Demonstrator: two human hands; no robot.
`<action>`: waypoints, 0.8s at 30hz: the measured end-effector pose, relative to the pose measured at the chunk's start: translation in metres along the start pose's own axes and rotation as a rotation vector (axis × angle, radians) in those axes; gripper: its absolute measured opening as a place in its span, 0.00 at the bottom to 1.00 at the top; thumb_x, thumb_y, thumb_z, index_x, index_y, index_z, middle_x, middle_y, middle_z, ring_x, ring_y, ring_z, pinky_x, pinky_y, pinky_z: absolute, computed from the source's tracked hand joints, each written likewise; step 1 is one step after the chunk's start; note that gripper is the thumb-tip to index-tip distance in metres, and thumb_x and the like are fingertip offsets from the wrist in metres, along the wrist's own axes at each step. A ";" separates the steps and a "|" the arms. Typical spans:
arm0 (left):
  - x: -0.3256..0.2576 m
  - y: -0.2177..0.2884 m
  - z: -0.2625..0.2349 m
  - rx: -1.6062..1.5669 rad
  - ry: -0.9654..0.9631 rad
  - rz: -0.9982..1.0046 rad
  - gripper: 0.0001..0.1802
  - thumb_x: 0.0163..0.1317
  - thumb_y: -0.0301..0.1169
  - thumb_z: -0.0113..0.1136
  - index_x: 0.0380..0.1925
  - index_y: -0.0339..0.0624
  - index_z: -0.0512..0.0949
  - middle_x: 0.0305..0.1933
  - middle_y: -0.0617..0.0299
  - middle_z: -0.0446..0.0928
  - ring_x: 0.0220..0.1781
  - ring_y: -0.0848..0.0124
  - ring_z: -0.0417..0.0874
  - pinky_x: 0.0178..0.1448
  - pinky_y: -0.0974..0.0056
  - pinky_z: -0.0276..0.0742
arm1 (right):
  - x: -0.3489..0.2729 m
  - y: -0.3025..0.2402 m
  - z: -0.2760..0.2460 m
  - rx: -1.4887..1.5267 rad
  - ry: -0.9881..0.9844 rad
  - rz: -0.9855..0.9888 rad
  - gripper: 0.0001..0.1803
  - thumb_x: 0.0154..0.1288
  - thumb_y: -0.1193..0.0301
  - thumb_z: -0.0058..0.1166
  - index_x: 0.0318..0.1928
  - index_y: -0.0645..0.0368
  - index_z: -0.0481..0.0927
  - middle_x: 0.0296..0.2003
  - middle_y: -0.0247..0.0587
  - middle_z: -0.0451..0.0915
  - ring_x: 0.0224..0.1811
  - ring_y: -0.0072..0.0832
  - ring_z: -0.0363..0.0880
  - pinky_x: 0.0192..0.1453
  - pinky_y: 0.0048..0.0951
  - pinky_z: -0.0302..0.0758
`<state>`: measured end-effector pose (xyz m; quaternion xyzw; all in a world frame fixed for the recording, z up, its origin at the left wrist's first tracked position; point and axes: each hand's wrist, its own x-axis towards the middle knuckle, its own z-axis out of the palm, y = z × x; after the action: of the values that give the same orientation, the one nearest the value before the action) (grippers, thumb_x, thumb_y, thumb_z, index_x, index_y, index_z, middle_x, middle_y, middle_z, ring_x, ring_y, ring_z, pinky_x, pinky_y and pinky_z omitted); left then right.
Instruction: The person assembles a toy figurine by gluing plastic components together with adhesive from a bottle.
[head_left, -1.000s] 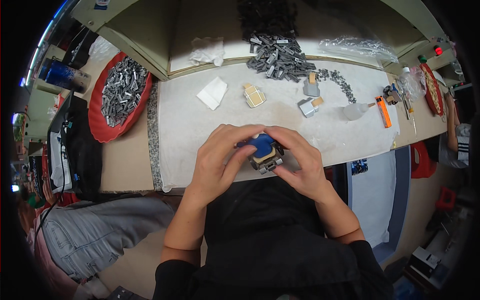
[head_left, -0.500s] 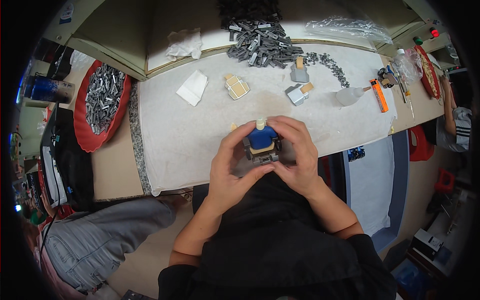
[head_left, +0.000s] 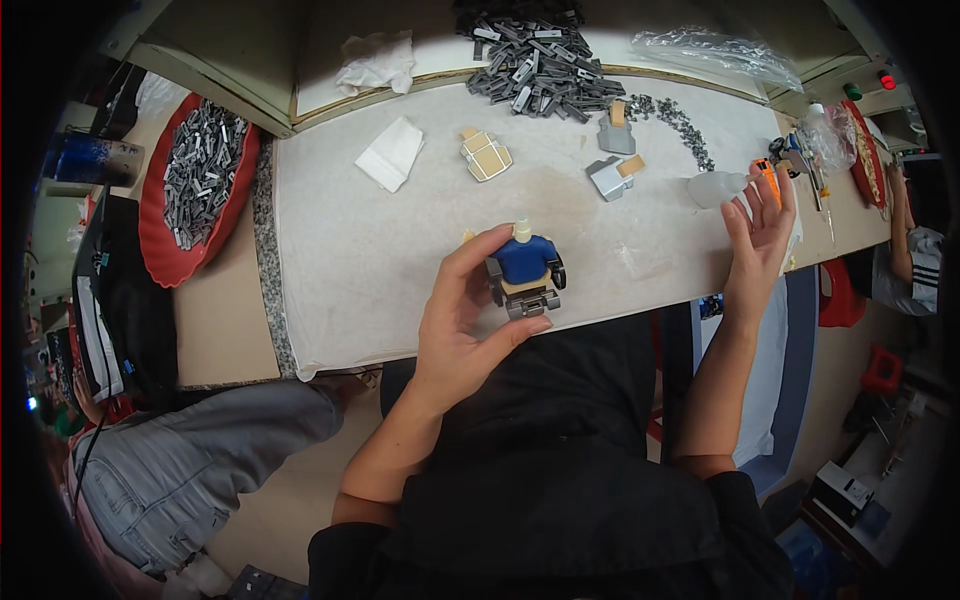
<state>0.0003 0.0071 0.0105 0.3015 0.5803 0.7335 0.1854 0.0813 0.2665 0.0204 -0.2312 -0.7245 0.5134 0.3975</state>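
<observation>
Left hand [head_left: 462, 320] grips a small blue-and-grey part [head_left: 524, 272]; right hand [head_left: 757, 238] hangs open near the table's right end.

The left fingers [head_left: 478, 252] are clamped round the part, thumb under and fingertips over, holding it just above the near edge of the table [head_left: 340, 270]. The right fingers are spread apart, holding nothing, beside a clear bottle [head_left: 716, 187] and an orange tool [head_left: 768, 180]. The table wears a pale, speckled mat. Farther back lie a heap of grey metal pieces [head_left: 540, 62], two grey blocks [head_left: 612, 160], a tan block [head_left: 486, 155] and a white cloth [head_left: 390, 153]. A red basin [head_left: 160, 250] of metal pieces stands at the left end.
</observation>
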 end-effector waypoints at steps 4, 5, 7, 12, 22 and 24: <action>-0.001 -0.002 0.000 -0.010 0.021 0.007 0.38 0.45 0.17 0.64 0.57 0.37 0.57 0.56 0.56 0.61 0.57 0.67 0.67 0.58 0.64 0.66 | 0.005 0.010 0.002 -0.162 -0.079 0.014 0.33 0.52 0.77 0.57 0.58 0.61 0.59 0.53 0.49 0.67 0.54 0.32 0.67 0.59 0.31 0.61; -0.001 -0.003 0.000 -0.014 0.009 0.024 0.37 0.45 0.17 0.63 0.57 0.39 0.58 0.58 0.58 0.60 0.58 0.68 0.66 0.59 0.64 0.66 | 0.006 0.012 0.003 -0.148 -0.078 0.014 0.30 0.52 0.78 0.56 0.56 0.62 0.61 0.51 0.49 0.68 0.53 0.32 0.68 0.58 0.30 0.62; -0.002 -0.003 0.000 -0.015 0.018 0.002 0.37 0.45 0.17 0.63 0.57 0.39 0.58 0.58 0.58 0.60 0.59 0.68 0.66 0.59 0.64 0.66 | 0.006 0.015 0.003 -0.132 -0.079 0.016 0.28 0.53 0.78 0.56 0.55 0.63 0.62 0.50 0.49 0.69 0.52 0.31 0.69 0.56 0.30 0.63; -0.001 -0.003 0.000 -0.028 0.033 -0.014 0.37 0.45 0.17 0.63 0.57 0.39 0.58 0.58 0.57 0.60 0.59 0.68 0.66 0.60 0.63 0.66 | 0.000 0.015 0.005 0.005 -0.068 -0.025 0.20 0.56 0.79 0.53 0.49 0.65 0.64 0.47 0.47 0.71 0.48 0.34 0.72 0.54 0.31 0.65; 0.000 -0.004 0.001 0.020 0.050 0.010 0.38 0.46 0.18 0.63 0.57 0.37 0.57 0.56 0.55 0.61 0.57 0.66 0.66 0.58 0.63 0.66 | -0.040 -0.005 0.028 0.832 -0.233 0.117 0.20 0.56 0.69 0.56 0.47 0.60 0.66 0.39 0.44 0.73 0.34 0.32 0.74 0.35 0.29 0.72; 0.001 -0.004 0.000 0.037 0.073 0.022 0.39 0.45 0.18 0.63 0.58 0.36 0.55 0.54 0.53 0.62 0.56 0.65 0.67 0.56 0.63 0.67 | -0.045 -0.005 0.037 0.877 -0.220 0.167 0.21 0.54 0.68 0.59 0.46 0.58 0.66 0.39 0.42 0.71 0.34 0.28 0.71 0.34 0.26 0.70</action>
<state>-0.0007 0.0092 0.0071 0.2842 0.5966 0.7353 0.1504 0.0776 0.2107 0.0046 -0.0427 -0.4556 0.8234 0.3357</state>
